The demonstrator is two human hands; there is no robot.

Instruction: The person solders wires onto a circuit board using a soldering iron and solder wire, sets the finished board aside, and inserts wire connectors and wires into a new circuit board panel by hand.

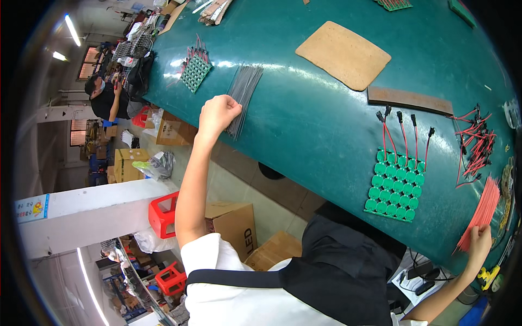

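two loose bundles of thin wire lie on the green table (304,125): dark grey wires (251,81) to the left, beside its near edge, and red wires (485,202) at the right end. the left hand (219,113) is at the grey bundle's right-hand side, thumb and forefinger drawn together in a pinch; whether a strand is caught between them i cannot tell. the right hand (479,243) is at the near end of the red bundle, fingers bent inward over it; how tightly they close, and on how many strands, is too small to tell. both sorts should be very light, springy along their length and easy to bend, with smooth coats that may slide and drag neighbours along. a fingertip pinch close to one end seems best, parting a single strand from the rest. between the bundles, nearer the right, lies a panel of green round circuit boards (395,185), probably stiff but brittle, so best held by its side edges, clear of the red leads (404,136) at its far end, whose joints could tear.
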